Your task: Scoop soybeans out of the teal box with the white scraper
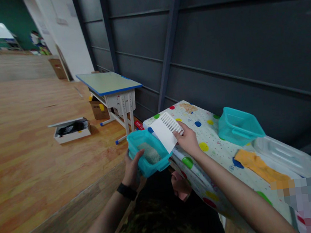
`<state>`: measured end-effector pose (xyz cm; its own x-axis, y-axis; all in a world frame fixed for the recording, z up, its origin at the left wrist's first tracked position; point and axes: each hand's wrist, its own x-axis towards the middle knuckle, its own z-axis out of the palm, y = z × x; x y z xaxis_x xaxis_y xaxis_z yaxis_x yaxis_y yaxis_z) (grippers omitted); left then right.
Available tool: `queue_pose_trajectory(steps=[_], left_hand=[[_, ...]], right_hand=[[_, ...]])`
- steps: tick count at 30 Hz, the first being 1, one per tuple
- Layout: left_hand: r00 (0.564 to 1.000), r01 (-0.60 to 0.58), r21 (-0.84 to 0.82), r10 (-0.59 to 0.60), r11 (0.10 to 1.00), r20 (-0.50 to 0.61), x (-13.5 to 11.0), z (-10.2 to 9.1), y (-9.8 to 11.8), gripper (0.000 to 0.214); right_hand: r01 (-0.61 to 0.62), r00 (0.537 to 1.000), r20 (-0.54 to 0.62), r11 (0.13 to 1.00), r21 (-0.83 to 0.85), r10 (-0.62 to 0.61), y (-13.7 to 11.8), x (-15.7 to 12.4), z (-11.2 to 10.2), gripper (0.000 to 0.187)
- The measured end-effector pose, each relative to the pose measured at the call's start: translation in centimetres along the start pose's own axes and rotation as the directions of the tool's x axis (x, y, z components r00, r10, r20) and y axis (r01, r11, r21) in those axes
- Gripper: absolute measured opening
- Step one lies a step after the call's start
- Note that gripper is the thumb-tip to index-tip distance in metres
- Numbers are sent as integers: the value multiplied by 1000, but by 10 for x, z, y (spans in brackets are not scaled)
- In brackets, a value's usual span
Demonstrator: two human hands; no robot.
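My left hand [131,170] is closed round the left side of a teal plastic container [155,168], with the thumb over its rim. Inside lies a heap of pale greyish grains [150,153]; their kind is unclear. A flat white slotted scoop [163,132] is gripped by its right edge in my right hand [187,139]. The scoop is tilted over the container's right rim, beside the table's edge. Whether it touches the rim I cannot tell. A small patch of tan grains [188,108] lies at the table's far corner.
On the dotted table cover [210,151] stand a second teal container [239,125], a clear lid [287,154] and an orange cloth [262,166]. A school desk [109,83], an open white box [72,131] and a cardboard box [99,108] are on the floor. A dark panelled wall [234,47] runs behind.
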<state>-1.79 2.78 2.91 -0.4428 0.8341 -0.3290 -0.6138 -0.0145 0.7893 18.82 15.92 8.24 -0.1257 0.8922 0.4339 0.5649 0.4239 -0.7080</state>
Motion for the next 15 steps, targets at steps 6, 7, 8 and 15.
queue_pose_trajectory(steps=[6,7,8,15], left_hand=[[1000,16,-8,-16,1000,9,1,-2,-3,71],[1000,14,-14,-14,1000,12,1,-3,-3,72],[1000,14,-19,-14,1000,15,1,-3,-4,75],[1000,2,-5,-2,1000,27,0,-3,-5,74]], right_hand=[[-48,998,-48,991,-124,43,20,13,-29,56],[-57,997,-58,989,-135,49,23,15,-33,56],[-63,996,-65,988,-138,54,24,18,-36,57],[-74,994,-84,994,-79,67,-2,30,-6,67]])
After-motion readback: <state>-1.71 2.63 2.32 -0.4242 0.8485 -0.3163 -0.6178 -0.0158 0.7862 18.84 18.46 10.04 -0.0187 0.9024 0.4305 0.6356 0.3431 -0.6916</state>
